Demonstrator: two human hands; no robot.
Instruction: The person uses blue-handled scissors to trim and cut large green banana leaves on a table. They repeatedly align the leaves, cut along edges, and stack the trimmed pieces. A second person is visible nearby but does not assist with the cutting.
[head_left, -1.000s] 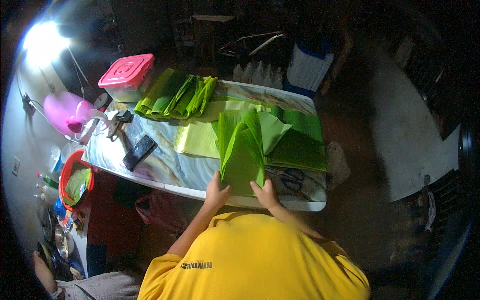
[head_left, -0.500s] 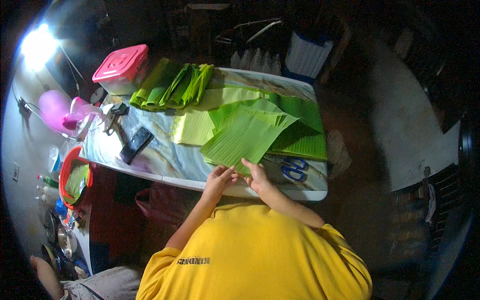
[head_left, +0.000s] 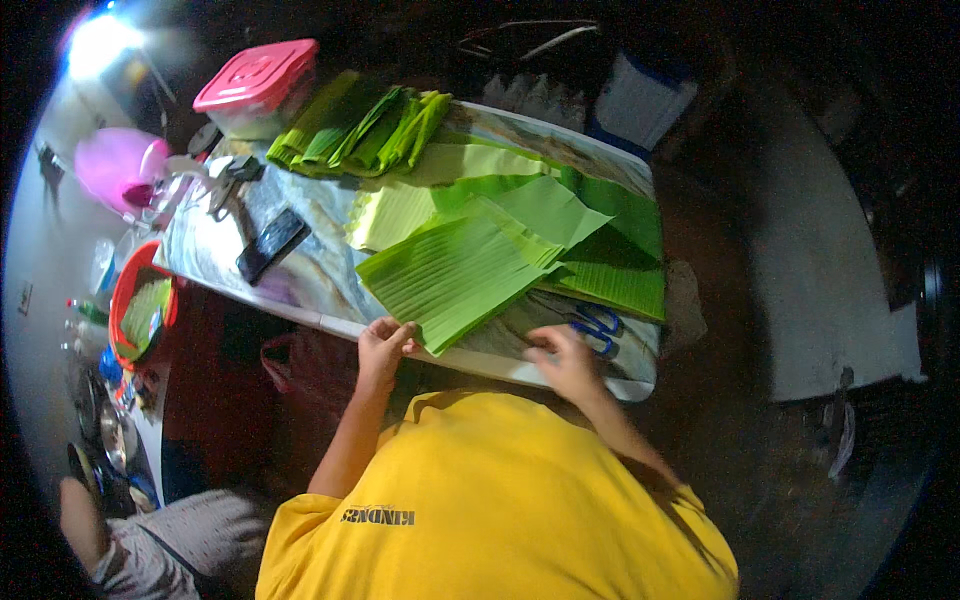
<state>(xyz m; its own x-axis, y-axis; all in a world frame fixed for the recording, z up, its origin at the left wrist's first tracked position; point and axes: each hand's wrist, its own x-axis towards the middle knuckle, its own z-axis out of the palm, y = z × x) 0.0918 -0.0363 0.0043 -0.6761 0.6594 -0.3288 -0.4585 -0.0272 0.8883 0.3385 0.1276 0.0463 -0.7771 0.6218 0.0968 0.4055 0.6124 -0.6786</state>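
Note:
A cut piece of banana leaf [head_left: 455,275] lies slanted over other leaf pieces near the table's front edge. My left hand [head_left: 380,350] pinches its near left corner between thumb and fingers. My right hand [head_left: 566,362], slightly blurred, is off the leaf with thumb and forefinger apart and nothing visible between them. Just right of it lie scissors with blue handles [head_left: 597,332], their blades hidden under the leaves. Behind the held piece, more cut leaves [head_left: 625,225] are layered across the table, some pale side up. A bundle of folded leaves [head_left: 365,125] rests at the back left.
The marbled table [head_left: 330,290] has a white rim. A dark phone [head_left: 273,245] lies on its left part. At the back left stands a pink-lidded container [head_left: 258,85]. A red basin [head_left: 128,300] with leaf pieces sits off the left end; another person's arm [head_left: 85,520] shows lower left.
My right hand has let go of the leaf and moved right, toward the scissors. My left hand has shifted left, still gripping the leaf's corner. The whole view has shifted a little.

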